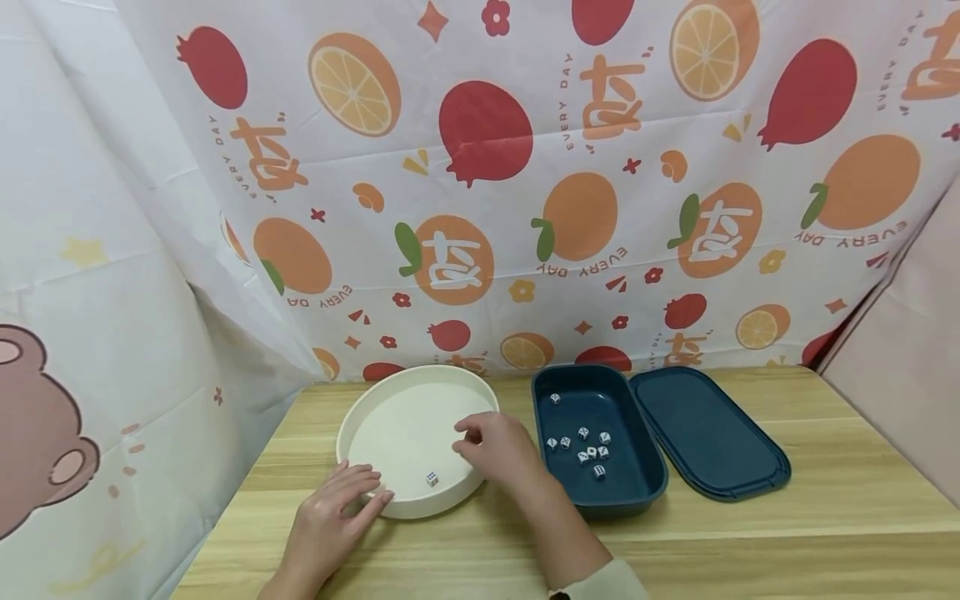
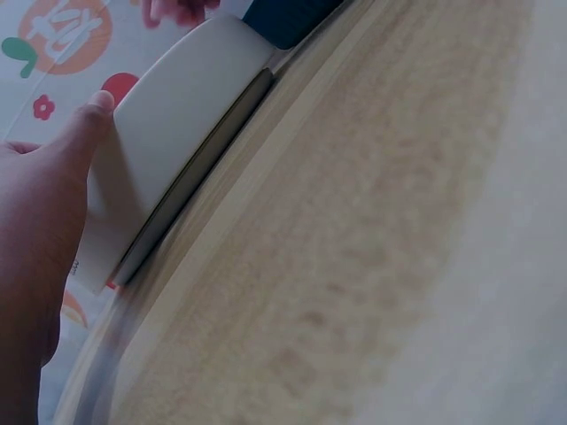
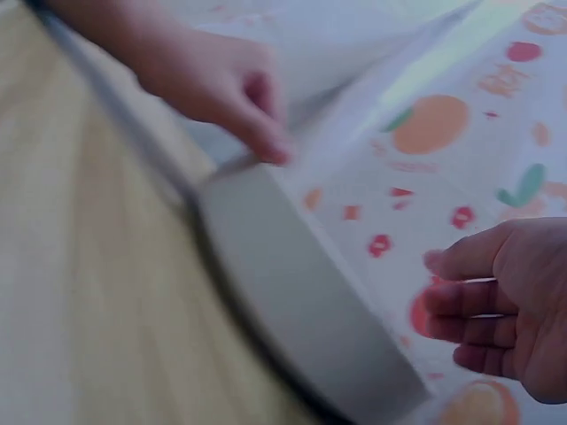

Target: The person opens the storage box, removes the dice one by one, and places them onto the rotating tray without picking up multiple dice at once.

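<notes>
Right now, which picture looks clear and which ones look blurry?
Head view: clearest and brightest, even dots on the dice show; left wrist view: dimmer, with the tabletop looking soft; right wrist view: hazy, left hand and white tray both blurred.

At the left edge, the left grip, a bare hand, has its thumb against the rim of a white tray, whose smooth curved wall slants across the tilted view. A wood-grain counter runs beneath it. Blurred fingers of the right grip show at the top, near a dark blue container cut off by the frame. Fruit-printed cloth hangs behind, bearing a small red flower.
</notes>
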Available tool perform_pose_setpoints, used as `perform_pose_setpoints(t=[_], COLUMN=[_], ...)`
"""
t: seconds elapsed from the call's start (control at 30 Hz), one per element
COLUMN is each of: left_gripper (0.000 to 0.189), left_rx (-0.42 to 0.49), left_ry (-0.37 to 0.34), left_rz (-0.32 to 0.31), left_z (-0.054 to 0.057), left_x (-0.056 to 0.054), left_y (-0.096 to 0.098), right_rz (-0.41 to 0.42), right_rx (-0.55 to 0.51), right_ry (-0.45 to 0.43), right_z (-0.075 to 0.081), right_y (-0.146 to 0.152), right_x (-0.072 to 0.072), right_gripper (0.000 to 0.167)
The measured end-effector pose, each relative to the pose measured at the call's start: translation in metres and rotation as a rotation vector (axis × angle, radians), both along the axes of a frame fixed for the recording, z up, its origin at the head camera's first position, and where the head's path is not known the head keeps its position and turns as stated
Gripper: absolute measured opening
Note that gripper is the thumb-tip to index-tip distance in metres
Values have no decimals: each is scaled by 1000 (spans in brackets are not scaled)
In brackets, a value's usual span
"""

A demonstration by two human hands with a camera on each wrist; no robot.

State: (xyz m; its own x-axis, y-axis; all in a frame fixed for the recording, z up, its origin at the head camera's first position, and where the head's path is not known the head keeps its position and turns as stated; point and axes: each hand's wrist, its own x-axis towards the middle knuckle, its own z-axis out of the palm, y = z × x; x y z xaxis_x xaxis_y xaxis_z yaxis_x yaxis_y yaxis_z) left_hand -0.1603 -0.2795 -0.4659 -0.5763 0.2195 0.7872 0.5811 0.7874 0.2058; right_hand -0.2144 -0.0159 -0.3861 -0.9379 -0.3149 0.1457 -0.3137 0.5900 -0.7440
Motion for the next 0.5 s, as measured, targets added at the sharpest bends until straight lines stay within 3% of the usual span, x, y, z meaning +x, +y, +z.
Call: perform_pose_setpoints(t=[0.2, 0.37, 0.5], left_gripper=[20, 20, 19], left_rx=[-1, 3, 4], left_ry=[-15, -17, -17], left_rz=[3, 3, 3], left_z=[1, 2, 2], left_x=[0, 0, -1], left_y=[0, 0, 0], right_rz=[-84, -194, -235], right_rx=[19, 49, 64], right_ry=[-16, -36, -74], right_z=[11, 10, 6], right_y=[36, 63, 81], right_x=[-11, -24, -31], right_gripper=[28, 31, 32])
